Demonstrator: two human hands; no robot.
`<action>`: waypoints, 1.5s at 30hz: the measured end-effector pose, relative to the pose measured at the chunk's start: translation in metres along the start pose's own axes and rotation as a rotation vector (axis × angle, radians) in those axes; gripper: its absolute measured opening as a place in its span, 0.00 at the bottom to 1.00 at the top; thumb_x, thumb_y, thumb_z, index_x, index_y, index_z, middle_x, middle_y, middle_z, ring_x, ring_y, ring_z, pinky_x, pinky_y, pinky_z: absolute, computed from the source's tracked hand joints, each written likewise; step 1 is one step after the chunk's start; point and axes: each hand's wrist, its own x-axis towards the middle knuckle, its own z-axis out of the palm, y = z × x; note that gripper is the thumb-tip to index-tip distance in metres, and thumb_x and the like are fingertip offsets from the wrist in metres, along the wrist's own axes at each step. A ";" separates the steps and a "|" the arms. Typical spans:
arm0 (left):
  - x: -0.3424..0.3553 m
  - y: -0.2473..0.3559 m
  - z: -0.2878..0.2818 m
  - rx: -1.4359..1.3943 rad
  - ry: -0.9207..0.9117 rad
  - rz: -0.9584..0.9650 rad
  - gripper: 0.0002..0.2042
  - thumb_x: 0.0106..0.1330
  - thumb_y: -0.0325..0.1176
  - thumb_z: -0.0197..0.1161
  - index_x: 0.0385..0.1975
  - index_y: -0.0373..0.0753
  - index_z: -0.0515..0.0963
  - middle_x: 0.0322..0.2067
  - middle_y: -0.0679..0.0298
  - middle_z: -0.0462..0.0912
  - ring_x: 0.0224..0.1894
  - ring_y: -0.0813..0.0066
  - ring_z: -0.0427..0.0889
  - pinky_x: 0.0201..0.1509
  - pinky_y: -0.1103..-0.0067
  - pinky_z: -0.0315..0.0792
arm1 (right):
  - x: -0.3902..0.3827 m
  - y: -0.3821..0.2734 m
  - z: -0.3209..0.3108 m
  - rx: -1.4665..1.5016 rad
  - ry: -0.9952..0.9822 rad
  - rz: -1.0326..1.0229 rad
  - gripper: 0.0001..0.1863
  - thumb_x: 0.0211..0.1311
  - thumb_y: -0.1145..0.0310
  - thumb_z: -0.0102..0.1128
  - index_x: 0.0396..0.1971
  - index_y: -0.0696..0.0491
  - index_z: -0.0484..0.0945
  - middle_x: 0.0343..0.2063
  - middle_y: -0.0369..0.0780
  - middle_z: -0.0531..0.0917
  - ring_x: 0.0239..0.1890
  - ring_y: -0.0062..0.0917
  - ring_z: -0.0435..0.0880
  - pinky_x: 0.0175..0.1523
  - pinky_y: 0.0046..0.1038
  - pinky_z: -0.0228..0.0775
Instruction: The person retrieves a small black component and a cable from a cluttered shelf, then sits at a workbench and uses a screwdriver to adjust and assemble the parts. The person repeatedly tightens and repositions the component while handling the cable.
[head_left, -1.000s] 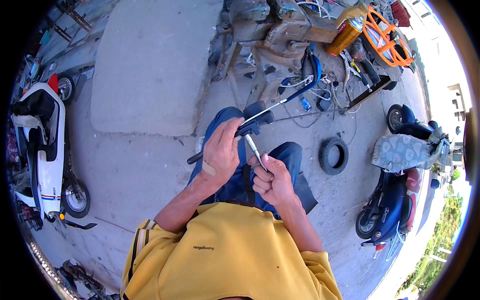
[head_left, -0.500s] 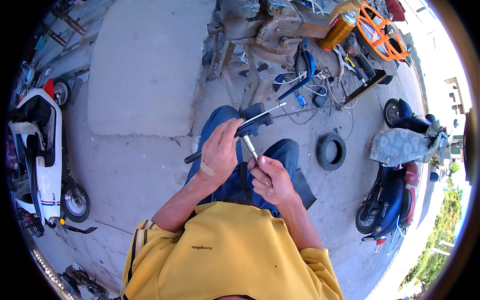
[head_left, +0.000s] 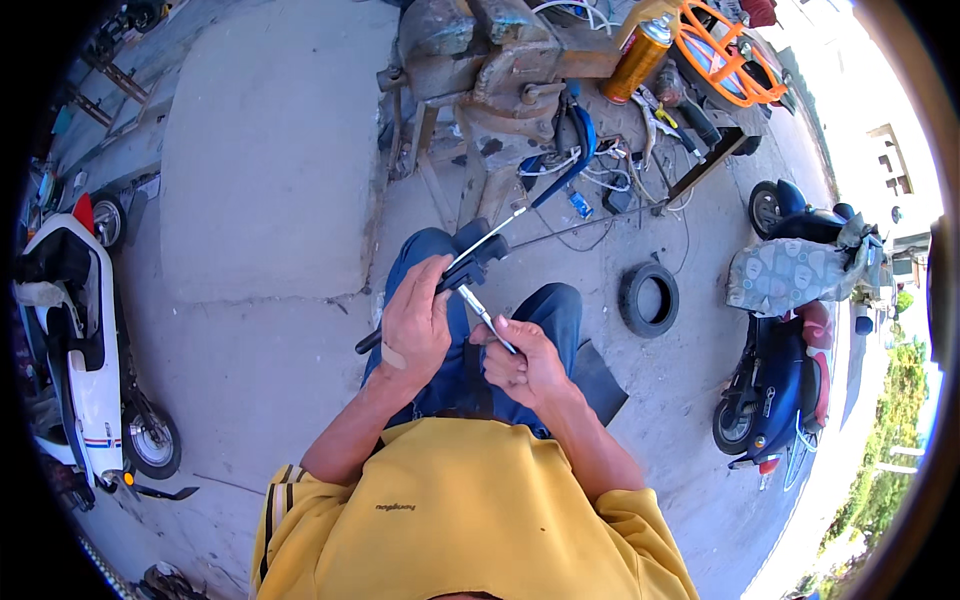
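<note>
My left hand (head_left: 415,318) is wrapped round a black bracket-like part (head_left: 472,262), which I hold above my knees. A thin pale rod (head_left: 490,237) lies along the part and sticks out past its far end. A black bar end (head_left: 368,343) shows on the near left side of that hand. My right hand (head_left: 527,362) pinches a silver socket tool (head_left: 478,306), its tip against the underside of the black part. My palm and fingers hide how the left hand grips the part.
Ahead stands a heavy bench vise (head_left: 490,60). Beside it are an orange spray can (head_left: 638,62), pliers (head_left: 650,115) and an orange wheel (head_left: 725,55). A tyre (head_left: 648,300) lies on the floor at right. Scooters stand left (head_left: 80,340) and right (head_left: 765,400).
Both hands have shifted slightly left with the black part and the socket tool. The tool leans more toward my right hand. The whole view has shifted a little.
</note>
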 end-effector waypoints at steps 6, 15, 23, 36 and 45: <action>0.014 0.000 0.005 0.035 0.001 -0.026 0.22 0.62 0.15 0.61 0.59 0.31 0.75 0.52 0.45 0.81 0.53 0.44 0.82 0.56 0.62 0.78 | 0.009 0.000 0.011 -1.488 0.329 -1.058 0.14 0.76 0.71 0.58 0.55 0.59 0.79 0.27 0.32 0.78 0.21 0.13 0.67 0.23 0.20 0.55; 0.021 -0.002 0.010 0.144 -0.047 0.186 0.24 0.59 0.15 0.62 0.59 0.31 0.75 0.52 0.46 0.81 0.53 0.46 0.83 0.56 0.62 0.79 | 0.004 0.010 -0.001 -1.200 0.478 -0.733 0.14 0.79 0.66 0.52 0.55 0.56 0.77 0.29 0.38 0.80 0.26 0.23 0.80 0.31 0.29 0.73; 0.013 0.005 0.025 0.114 -0.071 0.214 0.23 0.60 0.14 0.61 0.58 0.31 0.75 0.52 0.47 0.82 0.52 0.45 0.83 0.55 0.62 0.78 | 0.000 -0.008 -0.036 -0.342 0.036 0.027 0.13 0.76 0.62 0.56 0.47 0.57 0.78 0.23 0.42 0.78 0.17 0.28 0.75 0.21 0.30 0.68; 0.012 0.008 0.017 0.075 -0.067 0.166 0.22 0.60 0.15 0.61 0.57 0.32 0.76 0.50 0.47 0.82 0.52 0.45 0.83 0.54 0.62 0.78 | -0.007 0.010 -0.005 -1.467 0.453 -0.621 0.13 0.77 0.63 0.56 0.38 0.57 0.82 0.20 0.35 0.78 0.20 0.22 0.78 0.25 0.26 0.65; 0.008 0.012 0.012 0.087 -0.139 0.137 0.23 0.59 0.16 0.61 0.57 0.32 0.77 0.51 0.47 0.83 0.53 0.46 0.83 0.57 0.61 0.77 | -0.012 0.006 -0.014 -0.485 0.114 -0.196 0.17 0.80 0.62 0.54 0.49 0.62 0.82 0.19 0.28 0.66 0.20 0.11 0.60 0.23 0.19 0.49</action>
